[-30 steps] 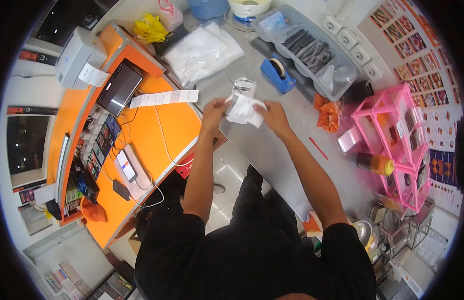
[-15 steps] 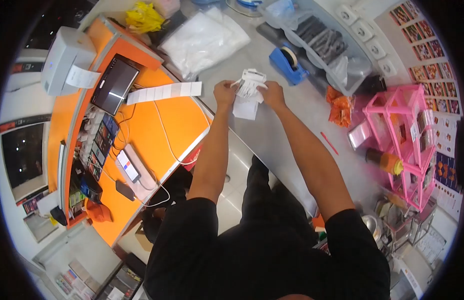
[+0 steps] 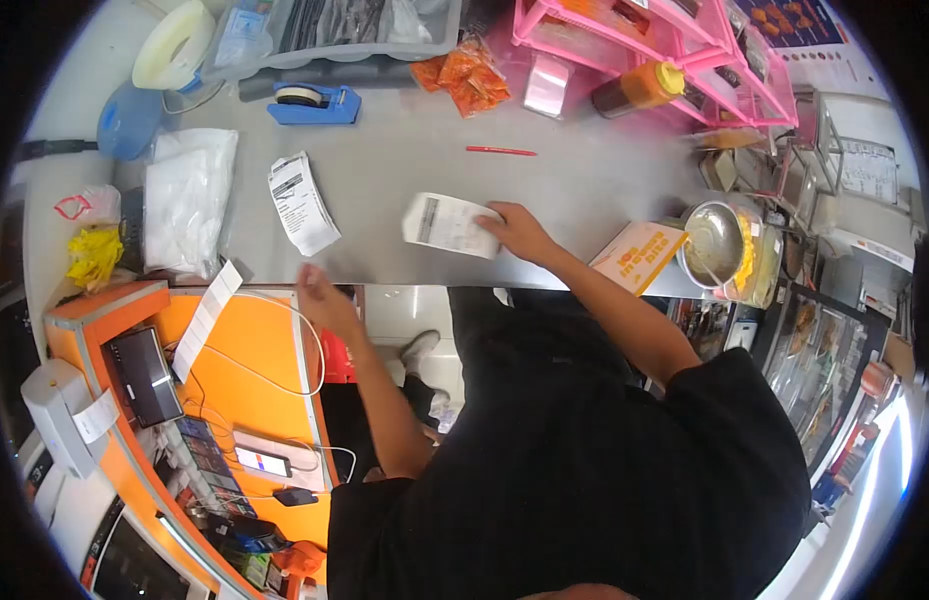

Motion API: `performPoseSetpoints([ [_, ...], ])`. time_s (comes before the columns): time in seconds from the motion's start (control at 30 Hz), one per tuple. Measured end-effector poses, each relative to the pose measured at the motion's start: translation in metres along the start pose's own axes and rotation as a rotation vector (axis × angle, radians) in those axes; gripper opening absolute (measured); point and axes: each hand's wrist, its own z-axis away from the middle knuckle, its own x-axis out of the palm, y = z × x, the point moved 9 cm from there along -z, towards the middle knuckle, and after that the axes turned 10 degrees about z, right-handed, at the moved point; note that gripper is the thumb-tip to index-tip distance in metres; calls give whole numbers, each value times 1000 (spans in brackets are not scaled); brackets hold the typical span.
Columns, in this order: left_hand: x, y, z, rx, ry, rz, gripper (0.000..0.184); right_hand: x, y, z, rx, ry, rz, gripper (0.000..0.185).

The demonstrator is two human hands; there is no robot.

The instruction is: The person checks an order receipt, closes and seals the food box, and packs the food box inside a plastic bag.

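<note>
My right hand pinches the right end of a stack of printed receipts over the steel counter. A second stack of printed receipts lies on the counter to the left, its slips slightly fanned. Just below the lower end of that left stack is my left hand, at the counter's front edge. Its fingers are loosely bent and apart, somewhat blurred, and nothing shows in them.
Behind the receipts are a blue tape dispenser and a grey tray. A red pen, orange packets and a pink rack lie further right. A metal bowl stands beside an orange box; plastic bags are left.
The papers were together between both hands; now they are two separate stacks, one on the counter and one in my right hand. My left hand is off the papers. The view has turned right.
</note>
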Motion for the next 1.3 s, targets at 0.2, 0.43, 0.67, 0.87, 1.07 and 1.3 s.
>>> performPoseSetpoints([
  [0.2, 100, 5, 114, -378, -563, 97, 41, 22, -10, 31, -86, -54, -46, 29],
  [0.43, 59, 48, 57, -202, -250, 152, 29, 65, -72, -7, -245, -222, -183, 23],
  [0.67, 22, 198, -28, 320, 13, -137, 34, 66, -242, -55, -677, 135, 285, 29],
  [0.87, 32, 82, -128, 572, 83, -325, 36, 127, -207, -180, -703, 220, 410, 23],
  [1.07, 34, 24, -157, 305, 68, -515, 41, 153, -159, -214, -123, -99, 128, 24],
  [1.3, 29, -19, -175, 141, -125, -795, 58, 115, -118, -221, -139, -163, -560, 25],
])
